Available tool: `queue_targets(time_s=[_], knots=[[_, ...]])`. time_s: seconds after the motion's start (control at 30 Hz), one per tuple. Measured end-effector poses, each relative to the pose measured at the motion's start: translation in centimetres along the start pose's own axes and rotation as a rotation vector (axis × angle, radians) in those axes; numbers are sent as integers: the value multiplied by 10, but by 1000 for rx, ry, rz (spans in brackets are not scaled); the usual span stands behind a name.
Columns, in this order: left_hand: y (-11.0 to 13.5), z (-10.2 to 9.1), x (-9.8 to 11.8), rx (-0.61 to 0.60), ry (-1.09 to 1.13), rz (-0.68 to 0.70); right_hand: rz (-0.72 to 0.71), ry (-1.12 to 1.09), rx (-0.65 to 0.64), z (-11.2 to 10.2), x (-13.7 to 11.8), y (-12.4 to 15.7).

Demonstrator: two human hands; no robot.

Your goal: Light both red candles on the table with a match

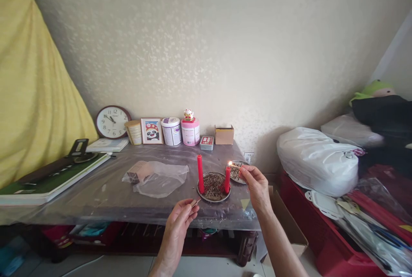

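Observation:
A burning match [235, 165] is pinched in my right hand [256, 185], its flame at the wick of the shorter red candle [227, 180]. To the left of that one a taller red candle [200, 174] stands upright, with no flame visible. Both candles stand in a round metal dish [213, 186] filled with dark grains. My left hand [180, 221] is closed, in front of the dish near the table edge. A small brown matchbox-like piece [194, 203] shows between its fingertips, mostly hidden.
Behind the match lies a second metal dish [236, 173]. On the plastic-covered table [122, 195] are a clear plastic bag [162, 178] by a small box, a wall clock [113, 121], tins and a cardboard box [224, 135]. White bags [317, 161] fill the right side.

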State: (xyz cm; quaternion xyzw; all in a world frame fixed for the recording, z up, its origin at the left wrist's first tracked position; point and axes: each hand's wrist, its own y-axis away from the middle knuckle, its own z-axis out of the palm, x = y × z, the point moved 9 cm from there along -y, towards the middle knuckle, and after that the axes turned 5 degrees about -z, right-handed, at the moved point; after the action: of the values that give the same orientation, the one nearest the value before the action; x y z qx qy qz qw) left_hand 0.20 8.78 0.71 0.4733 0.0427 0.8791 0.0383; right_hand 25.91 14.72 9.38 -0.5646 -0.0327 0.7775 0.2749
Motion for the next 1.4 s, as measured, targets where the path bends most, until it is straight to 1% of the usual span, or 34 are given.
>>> queue_targets(time_s=[0.27, 0.8, 1.4], knots=[[1, 1, 3, -9, 5, 11, 8, 2, 10, 0, 4, -1], [1, 1, 3, -5, 7, 5, 30, -46, -13, 2, 12, 0], [1, 1, 3, -15, 4, 17, 26, -30, -5, 2, 11, 1]])
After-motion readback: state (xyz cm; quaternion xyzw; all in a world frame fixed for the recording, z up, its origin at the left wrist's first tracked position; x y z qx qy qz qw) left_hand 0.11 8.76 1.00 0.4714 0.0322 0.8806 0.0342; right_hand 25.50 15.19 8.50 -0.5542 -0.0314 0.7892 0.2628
